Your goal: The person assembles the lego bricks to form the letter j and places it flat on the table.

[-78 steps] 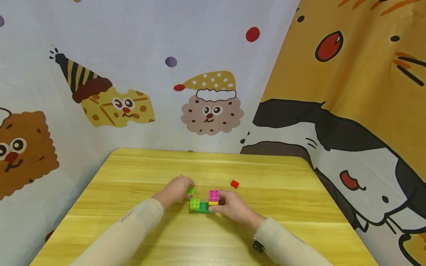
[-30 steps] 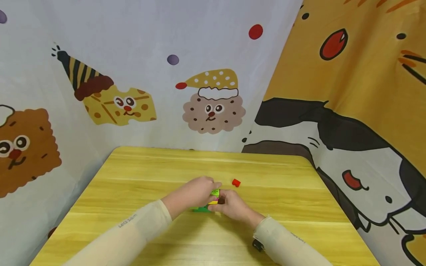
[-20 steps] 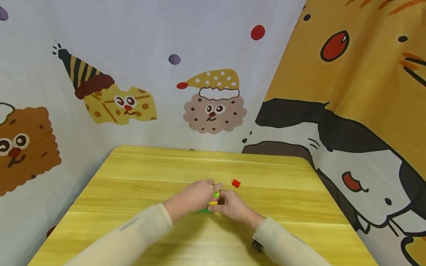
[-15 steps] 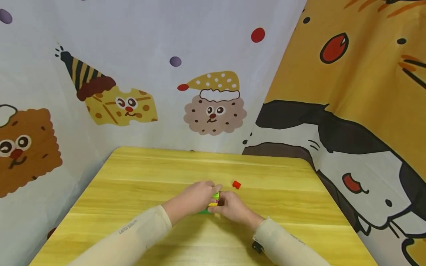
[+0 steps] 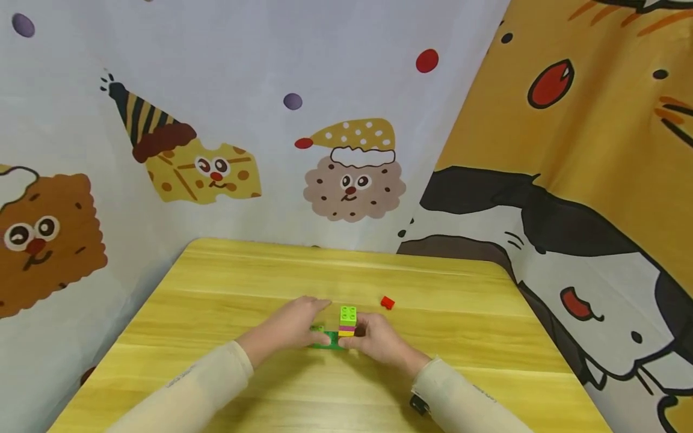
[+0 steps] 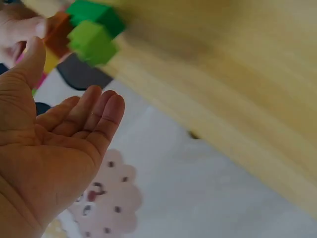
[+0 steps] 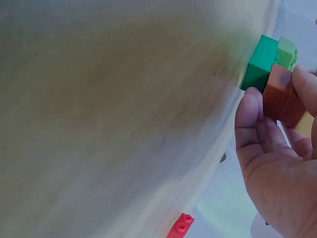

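Observation:
My right hand grips a stack of toy building bricks, thumb in front and fingers behind. On top sits a lime brick, above magenta and yellow ones. Lower down, brown bricks lie between thumb and fingers in the right wrist view. The stack joins the right part of a dark green brick; another lime brick is on that brick's left end. My left hand is beside that left end, thumb and fingers spread, palm holding nothing.
Behind the bricks, slightly right, a red brick lies alone on the wooden table. Cartoon-printed cloth hangs along the table's back and sides. A small black device is under my right wrist.
My left hand brought a lime brick over from the left, pressed it onto the magenta brick, then let go and drew back left. My right hand kept holding the stack.

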A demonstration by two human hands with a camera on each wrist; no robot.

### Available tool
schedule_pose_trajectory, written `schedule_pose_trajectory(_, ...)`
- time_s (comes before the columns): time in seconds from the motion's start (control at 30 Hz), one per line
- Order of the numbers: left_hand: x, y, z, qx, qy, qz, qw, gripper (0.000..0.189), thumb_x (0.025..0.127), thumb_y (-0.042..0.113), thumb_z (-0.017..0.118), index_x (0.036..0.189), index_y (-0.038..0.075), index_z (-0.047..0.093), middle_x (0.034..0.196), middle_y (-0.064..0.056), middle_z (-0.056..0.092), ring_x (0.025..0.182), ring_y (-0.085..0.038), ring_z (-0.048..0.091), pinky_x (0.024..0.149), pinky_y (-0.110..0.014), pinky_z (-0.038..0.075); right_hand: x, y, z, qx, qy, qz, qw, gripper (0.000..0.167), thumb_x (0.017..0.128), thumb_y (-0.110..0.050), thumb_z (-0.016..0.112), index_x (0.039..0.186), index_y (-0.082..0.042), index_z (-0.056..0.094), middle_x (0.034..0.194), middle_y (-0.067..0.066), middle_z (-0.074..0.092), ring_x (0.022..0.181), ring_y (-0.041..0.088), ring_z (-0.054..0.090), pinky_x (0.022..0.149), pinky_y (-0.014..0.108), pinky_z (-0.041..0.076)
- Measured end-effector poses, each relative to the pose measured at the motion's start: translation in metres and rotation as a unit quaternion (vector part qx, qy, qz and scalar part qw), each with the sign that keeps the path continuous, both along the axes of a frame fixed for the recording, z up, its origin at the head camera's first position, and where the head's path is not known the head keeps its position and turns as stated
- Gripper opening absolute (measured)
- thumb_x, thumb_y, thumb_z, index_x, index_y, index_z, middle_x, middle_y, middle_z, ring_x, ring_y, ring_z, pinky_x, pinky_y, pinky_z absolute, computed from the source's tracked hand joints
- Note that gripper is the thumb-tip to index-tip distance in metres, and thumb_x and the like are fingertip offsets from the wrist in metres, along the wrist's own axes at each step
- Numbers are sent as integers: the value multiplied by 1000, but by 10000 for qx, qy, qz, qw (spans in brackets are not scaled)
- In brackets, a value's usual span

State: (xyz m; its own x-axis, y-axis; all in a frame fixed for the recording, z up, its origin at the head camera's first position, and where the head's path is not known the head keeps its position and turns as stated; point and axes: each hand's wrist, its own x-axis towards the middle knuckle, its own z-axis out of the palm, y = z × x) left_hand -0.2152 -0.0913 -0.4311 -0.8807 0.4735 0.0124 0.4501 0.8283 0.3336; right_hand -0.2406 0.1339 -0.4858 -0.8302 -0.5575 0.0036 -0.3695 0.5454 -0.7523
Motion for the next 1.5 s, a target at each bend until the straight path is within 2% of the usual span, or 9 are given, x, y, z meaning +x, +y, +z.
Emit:
schedule_pose_trajectory(0.2, 3, -16, -17, 283, -267, 144, 9991, 74, 71, 45, 73, 130, 8, 49, 120, -8, 61, 107, -22, 59, 89, -37, 51, 1, -3, 0, 93, -120, -79, 9999, 28, 76, -47, 67, 97, -29, 62, 83, -13, 65, 73, 7, 60, 58, 24, 52)
schedule_pose_trajectory(0.4, 4, -18, -28, 429, -31, 136, 9990, 64, 73, 37, 74, 125, 7, 53, 112, -7, 65, 99, -18, 61, 84, -34, 53, 4, -7, 2, -8, -142, -84, 9999, 40, 75, -44, 69, 108, -26, 56, 88, -9, 65, 76, 9, 61, 60, 24, 53)
schedule_pose_trajectory(0.6, 4, -18, -34, 402, 252, 97, 9988, 60, 73, 38, 74, 121, 6, 56, 112, -7, 64, 98, -19, 61, 85, -35, 52, 13, -4, 9, -647, 1172, -322, 9905, 75, 73, -37, 74, 136, -34, 32, 110, -9, 59, 96, 10, 58, 80, 29, 53)
schedule_pose_trajectory(0.83, 6, -18, -36, 327, 168, 103, 9993, 67, 69, 39, 77, 123, 7, 54, 116, -8, 61, 101, -20, 59, 86, -36, 51, 10, -5, 14, -1165, 2038, -95, 9720, 52, 79, -24, 70, 127, -25, 48, 103, -10, 64, 87, 10, 62, 75, 31, 55)
schedule_pose_trajectory(1.0, 8, -17, -39, 269, 85, 141, 9995, 77, 66, 39, 79, 130, 11, 47, 118, -5, 56, 99, -19, 57, 86, -36, 51, 2, -9, 20, -1067, 1576, -202, 9815, 47, 83, -27, 65, 127, -26, 48, 96, -6, 67, 82, 10, 63, 69, 23, 55)
schedule_pose_trajectory(1.17, 10, -17, -41, 258, 230, 155, 9993, 72, 67, 38, 79, 126, 13, 48, 110, -1, 55, 90, -11, 55, 79, -29, 52, -10, -14, 25, -641, 319, -771, 9944, 45, 84, -41, 61, 126, -40, 44, 108, -3, 59, 87, 12, 62, 67, 23, 54)
schedule_pose_trajectory(1.3, 14, -16, -41, 261, 92, 25, 9996, 56, 69, 42, 76, 113, 14, 55, 95, 5, 55, 75, -5, 51, 63, -20, 47, -18, -17, 19, -425, -652, -912, 9928, 47, 85, -43, 59, 129, -30, 47, 114, 4, 57, 85, 16, 62, 69, 32, 56)
schedule_pose_trajectory(1.4, 17, -15, -42, 105, 41, -122, 9999, 52, 70, 50, 73, 106, 16, 60, 88, 9, 54, 69, -4, 47, 57, -18, 42, -21, -19, 10, 56, -735, -818, 9939, 49, 88, -43, 56, 130, -19, 49, 114, 6, 58, 84, 17, 60, 69, 33, 54)
schedule_pose_trajectory(1.5, 19, -14, -43, -67, 112, -218, 9997, 54, 69, 57, 69, 104, 17, 63, 88, 10, 56, 70, -3, 47, 58, -20, 43, -20, -21, 4, 811, -258, -683, 9940, 51, 89, -46, 52, 130, -15, 49, 117, 4, 57, 93, 15, 56, 75, 33, 51)
